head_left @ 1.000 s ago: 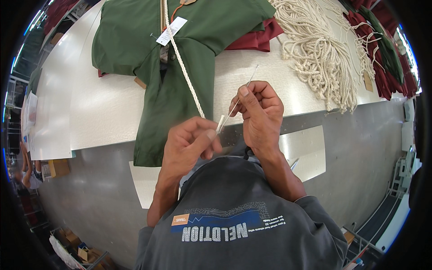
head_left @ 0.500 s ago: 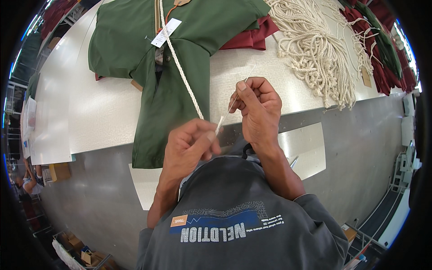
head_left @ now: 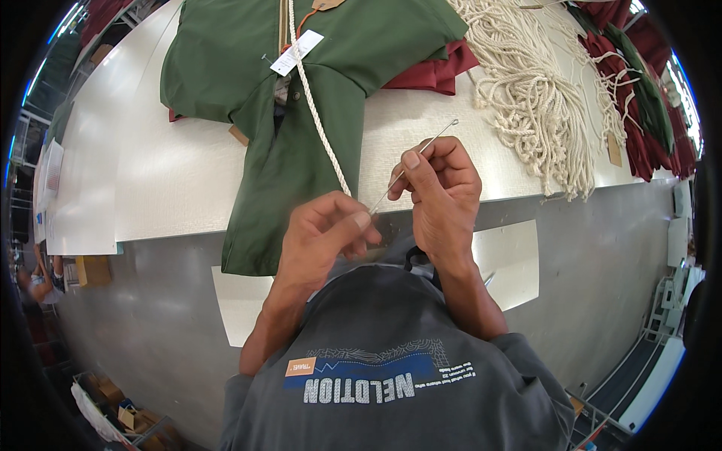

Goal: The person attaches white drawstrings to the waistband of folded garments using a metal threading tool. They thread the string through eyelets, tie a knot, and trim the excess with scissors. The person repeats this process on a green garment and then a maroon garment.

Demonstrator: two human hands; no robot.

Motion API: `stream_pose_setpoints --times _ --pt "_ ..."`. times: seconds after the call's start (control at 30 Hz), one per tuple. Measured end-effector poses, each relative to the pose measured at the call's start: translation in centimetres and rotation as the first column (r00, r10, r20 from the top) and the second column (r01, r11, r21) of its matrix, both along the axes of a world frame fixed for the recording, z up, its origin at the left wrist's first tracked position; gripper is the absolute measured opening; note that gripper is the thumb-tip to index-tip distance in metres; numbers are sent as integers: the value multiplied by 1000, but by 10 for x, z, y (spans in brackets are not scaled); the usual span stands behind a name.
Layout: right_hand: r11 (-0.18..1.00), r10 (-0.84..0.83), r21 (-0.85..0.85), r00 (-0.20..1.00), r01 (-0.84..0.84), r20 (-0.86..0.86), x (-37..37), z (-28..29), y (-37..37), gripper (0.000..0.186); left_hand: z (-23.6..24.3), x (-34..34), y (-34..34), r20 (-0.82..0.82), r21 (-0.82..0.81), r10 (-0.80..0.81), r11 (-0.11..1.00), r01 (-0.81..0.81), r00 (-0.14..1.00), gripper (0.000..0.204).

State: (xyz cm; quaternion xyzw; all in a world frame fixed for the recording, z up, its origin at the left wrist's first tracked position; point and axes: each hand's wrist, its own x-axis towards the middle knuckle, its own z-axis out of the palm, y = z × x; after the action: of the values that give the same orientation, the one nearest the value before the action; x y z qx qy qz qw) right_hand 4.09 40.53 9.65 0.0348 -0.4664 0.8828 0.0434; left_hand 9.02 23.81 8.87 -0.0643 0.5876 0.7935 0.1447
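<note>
My right hand point(head_left: 444, 184) pinches a thin metal rod point(head_left: 438, 137) with a small loop at its upper end. The rod's lower end reaches my left hand point(head_left: 323, 233), whose thumb and fingers are closed on the end of a white braided cord point(head_left: 322, 131). Fingers hide where rod and cord end meet, so I cannot tell whether they are joined. From my left hand the cord runs up over a dark green garment point(head_left: 301, 158), which hangs partly off the table edge. A white tag point(head_left: 297, 52) lies on the garment under the cord.
A large bundle of white cords point(head_left: 538, 90) lies on the table point(head_left: 173, 188) to the right, some ends over its edge. Dark red cloth point(head_left: 440, 71) sits under the green garment. More red and green garments point(head_left: 632, 90) lie far right. A light board point(head_left: 508, 259) is below the table.
The rod has shifted so that its looped end now shows above my right hand. The cord's tip, seen before between my hands, is now hidden at my left fingers.
</note>
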Motion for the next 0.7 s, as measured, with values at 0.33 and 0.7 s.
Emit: stream_pose_setpoints --times 0.33,0.7 --pt "930 336 206 929 -303 -152 5 -14 10 34 1 -5 -3 31 224 41 974 -47 999 9" --pt "919 379 187 908 -346 -180 -16 -14 9 7 12 -11 -16 -160 154 -25 987 50 987 19"
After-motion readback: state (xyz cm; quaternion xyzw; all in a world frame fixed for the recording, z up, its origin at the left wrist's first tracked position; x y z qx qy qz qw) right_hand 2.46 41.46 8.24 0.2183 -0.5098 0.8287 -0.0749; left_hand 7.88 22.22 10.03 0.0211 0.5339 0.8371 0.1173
